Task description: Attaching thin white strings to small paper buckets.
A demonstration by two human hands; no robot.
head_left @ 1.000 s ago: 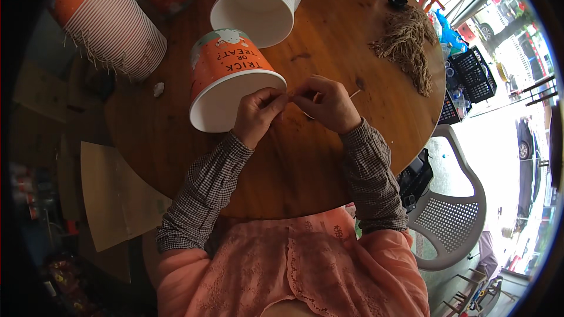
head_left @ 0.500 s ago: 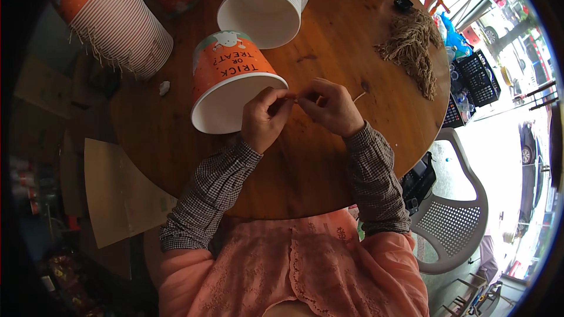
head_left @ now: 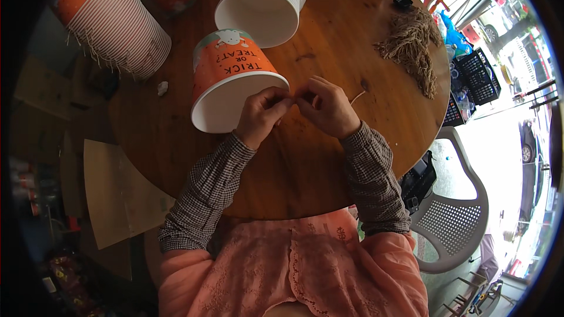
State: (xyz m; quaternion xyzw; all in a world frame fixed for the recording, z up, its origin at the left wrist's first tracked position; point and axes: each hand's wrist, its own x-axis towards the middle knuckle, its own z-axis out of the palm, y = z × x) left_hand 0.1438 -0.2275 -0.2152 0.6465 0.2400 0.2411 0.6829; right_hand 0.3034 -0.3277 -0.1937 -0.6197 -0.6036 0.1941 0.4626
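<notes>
- Fingertip work seems to be the step in hand: left hand (head_left: 259,118) and right hand (head_left: 329,108) meet tip to tip above the desk (head_left: 294,185), just beside an orange bucket (head_left: 232,66).
- Left grip is pinched, thumb against bent fingers; whatever lies between them is too small to make out.
- Right grip is pinched as well, seemingly on a thin tan strand (head_left: 356,98), which shows past the far side of that hand. The stretch between the two hands cannot be seen.
- As a judgement, the next move calls for fine, steady pinching on both sides, and for keeping the wrists from nudging the bucket.
- The strand's visible part runs lengthwise away from the person and to the right, slightly curved, its free end pointing at the far right of the desk.
- The bucket appears to lie on its side, mouth toward the person and a little to the right, base away. Its long axis runs away from the person, leaning slightly left.
- The left hand overlaps the bucket's rim in this view; touching or apart, I cannot tell.
- Beyond the bucket lies a nested white stack (head_left: 255,14); a tan cord heap (head_left: 410,47) rests at the desk's far right.
</notes>
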